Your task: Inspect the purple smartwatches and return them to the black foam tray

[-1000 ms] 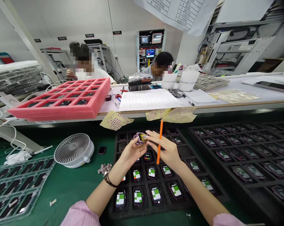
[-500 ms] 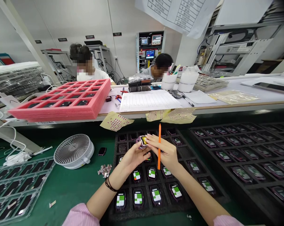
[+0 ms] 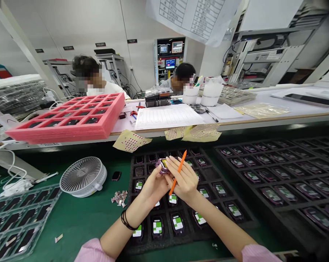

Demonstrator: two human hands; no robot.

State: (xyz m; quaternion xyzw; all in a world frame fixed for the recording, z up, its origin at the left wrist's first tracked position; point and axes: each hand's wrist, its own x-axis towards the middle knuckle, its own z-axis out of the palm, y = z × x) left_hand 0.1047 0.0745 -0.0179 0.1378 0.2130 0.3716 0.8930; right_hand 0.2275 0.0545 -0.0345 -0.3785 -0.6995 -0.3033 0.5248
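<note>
Orange stick [image 3: 178, 171] is clasped by fingers of the right hand [image 3: 186, 182]; the left hand [image 3: 155, 185] grasps a watch [image 3: 163, 163].

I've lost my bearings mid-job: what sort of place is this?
Probably an electronics assembly or repair workshop: the left hand holds a small watch-like device, a black foam tray carries rows of similar devices, and lit equipment screens stand near the far wall.
</note>
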